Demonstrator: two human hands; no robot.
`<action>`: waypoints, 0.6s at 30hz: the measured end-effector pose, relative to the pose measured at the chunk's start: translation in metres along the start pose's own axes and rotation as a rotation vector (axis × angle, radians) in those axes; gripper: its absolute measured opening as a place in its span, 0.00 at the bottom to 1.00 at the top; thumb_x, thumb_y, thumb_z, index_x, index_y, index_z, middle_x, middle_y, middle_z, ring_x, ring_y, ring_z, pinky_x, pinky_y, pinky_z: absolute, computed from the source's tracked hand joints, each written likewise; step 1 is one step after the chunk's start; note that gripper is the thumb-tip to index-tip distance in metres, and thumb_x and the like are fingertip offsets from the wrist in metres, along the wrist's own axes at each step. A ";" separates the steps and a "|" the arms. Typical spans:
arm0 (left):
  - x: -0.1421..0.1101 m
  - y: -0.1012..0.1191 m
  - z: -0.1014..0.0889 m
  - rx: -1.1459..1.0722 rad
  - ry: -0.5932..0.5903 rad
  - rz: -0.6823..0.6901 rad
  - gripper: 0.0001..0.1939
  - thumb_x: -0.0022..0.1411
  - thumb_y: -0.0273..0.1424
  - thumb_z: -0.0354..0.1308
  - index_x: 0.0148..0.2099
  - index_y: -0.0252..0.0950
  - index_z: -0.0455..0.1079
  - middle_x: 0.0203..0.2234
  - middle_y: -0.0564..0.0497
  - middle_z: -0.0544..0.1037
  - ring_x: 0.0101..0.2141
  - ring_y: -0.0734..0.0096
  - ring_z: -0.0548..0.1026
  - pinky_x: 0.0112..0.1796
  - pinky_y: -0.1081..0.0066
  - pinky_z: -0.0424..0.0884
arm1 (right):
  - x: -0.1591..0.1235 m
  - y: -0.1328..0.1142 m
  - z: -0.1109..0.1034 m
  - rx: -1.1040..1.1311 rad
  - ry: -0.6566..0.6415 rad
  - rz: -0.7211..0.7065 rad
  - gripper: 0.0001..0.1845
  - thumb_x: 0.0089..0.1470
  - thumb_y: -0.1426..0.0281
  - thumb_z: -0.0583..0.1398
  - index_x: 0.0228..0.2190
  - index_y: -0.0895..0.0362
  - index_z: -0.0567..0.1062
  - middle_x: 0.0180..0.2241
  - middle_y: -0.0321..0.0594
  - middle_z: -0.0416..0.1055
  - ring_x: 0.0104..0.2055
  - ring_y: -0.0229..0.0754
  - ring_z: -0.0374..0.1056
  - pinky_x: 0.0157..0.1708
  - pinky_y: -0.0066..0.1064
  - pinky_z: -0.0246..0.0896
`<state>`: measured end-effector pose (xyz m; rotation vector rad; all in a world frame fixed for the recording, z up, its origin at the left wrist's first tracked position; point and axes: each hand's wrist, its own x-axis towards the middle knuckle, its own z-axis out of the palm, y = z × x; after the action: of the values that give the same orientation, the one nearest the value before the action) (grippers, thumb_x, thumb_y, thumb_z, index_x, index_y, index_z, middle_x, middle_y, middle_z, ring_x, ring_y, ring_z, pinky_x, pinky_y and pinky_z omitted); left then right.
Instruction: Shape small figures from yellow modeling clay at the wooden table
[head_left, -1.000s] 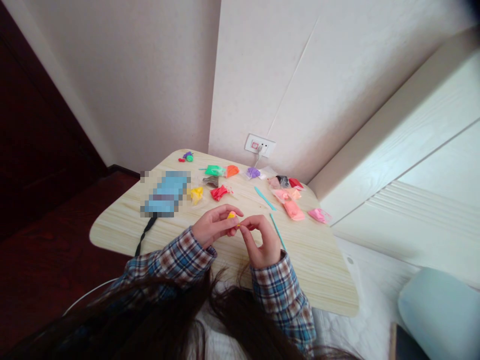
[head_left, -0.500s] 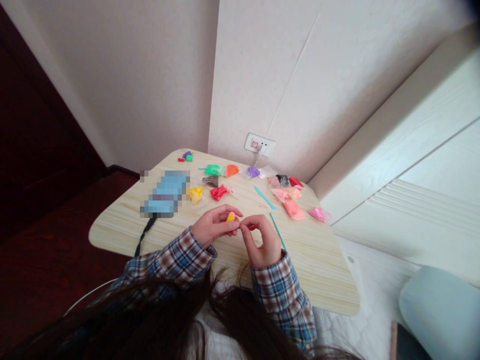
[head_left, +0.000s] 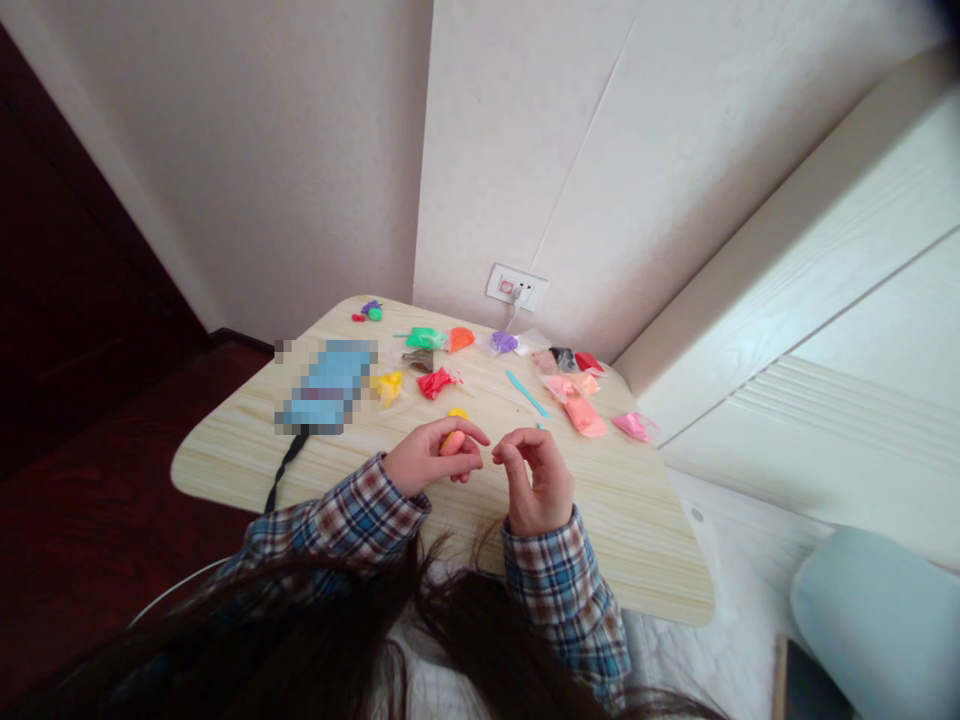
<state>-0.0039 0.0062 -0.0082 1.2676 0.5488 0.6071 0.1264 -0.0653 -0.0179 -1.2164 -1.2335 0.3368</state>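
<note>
One small pink piece (head_left: 453,443) sat in the left hand (head_left: 431,457), grasped between the thumb and the curled fingers, above the near half of the wooden surface (head_left: 637,530). The right hand (head_left: 536,482) was raised just beside it, thumb and forefinger bent toward each other; whether anything lay between their tips could not be told. A yellow piece (head_left: 458,413) showed just past the left forefinger, though whether it touched the hand was unclear. Beyond the fingers lay a red packet (head_left: 435,384), with a yellow packet (head_left: 389,388) to its left and a flat turquoise tool (head_left: 527,393) to its right. A salmon packet (head_left: 583,416) and a bright pink packet (head_left: 635,427) rested farther right. Behind these were a green packet (head_left: 425,338), an orange packet (head_left: 460,339) and a purple packet (head_left: 504,342). At left, a pixelated blue object (head_left: 330,385) had a black cable (head_left: 285,468) running from it. On the wall was a white socket (head_left: 517,287).
</note>
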 end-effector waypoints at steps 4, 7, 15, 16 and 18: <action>0.001 0.000 0.000 0.081 -0.036 -0.044 0.16 0.45 0.33 0.65 0.36 0.32 0.68 0.20 0.58 0.68 0.19 0.82 0.60 0.22 0.77 0.56 | 0.000 0.000 0.000 -0.017 0.007 0.010 0.07 0.55 0.66 0.56 0.28 0.56 0.68 0.24 0.35 0.67 0.26 0.36 0.64 0.29 0.32 0.61; 0.002 -0.004 -0.001 0.160 -0.041 0.002 0.13 0.44 0.30 0.64 0.35 0.32 0.69 0.21 0.56 0.69 0.25 0.77 0.65 0.29 0.75 0.61 | -0.001 0.000 -0.001 -0.040 -0.005 0.006 0.08 0.55 0.66 0.55 0.27 0.56 0.67 0.23 0.35 0.67 0.26 0.36 0.64 0.29 0.32 0.61; 0.000 -0.008 -0.002 0.381 0.016 0.094 0.12 0.50 0.30 0.59 0.39 0.32 0.69 0.24 0.54 0.71 0.27 0.74 0.68 0.32 0.74 0.64 | 0.000 0.001 -0.001 -0.116 -0.030 -0.001 0.09 0.56 0.66 0.54 0.26 0.56 0.67 0.22 0.35 0.66 0.26 0.36 0.65 0.28 0.31 0.62; 0.000 -0.008 -0.001 0.413 0.024 0.102 0.12 0.51 0.30 0.59 0.39 0.32 0.68 0.25 0.53 0.72 0.27 0.74 0.68 0.32 0.74 0.64 | 0.000 0.002 -0.001 -0.114 -0.027 0.004 0.08 0.55 0.66 0.55 0.26 0.56 0.67 0.23 0.34 0.66 0.26 0.36 0.65 0.29 0.31 0.63; -0.001 -0.007 0.000 0.479 0.059 0.102 0.13 0.51 0.31 0.59 0.40 0.32 0.68 0.25 0.54 0.73 0.25 0.76 0.66 0.29 0.75 0.63 | 0.000 0.003 0.000 -0.112 -0.021 0.016 0.07 0.53 0.66 0.57 0.27 0.56 0.67 0.23 0.34 0.67 0.27 0.36 0.65 0.29 0.31 0.64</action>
<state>-0.0045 0.0044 -0.0148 1.7409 0.7084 0.6206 0.1275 -0.0640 -0.0205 -1.3220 -1.2754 0.2963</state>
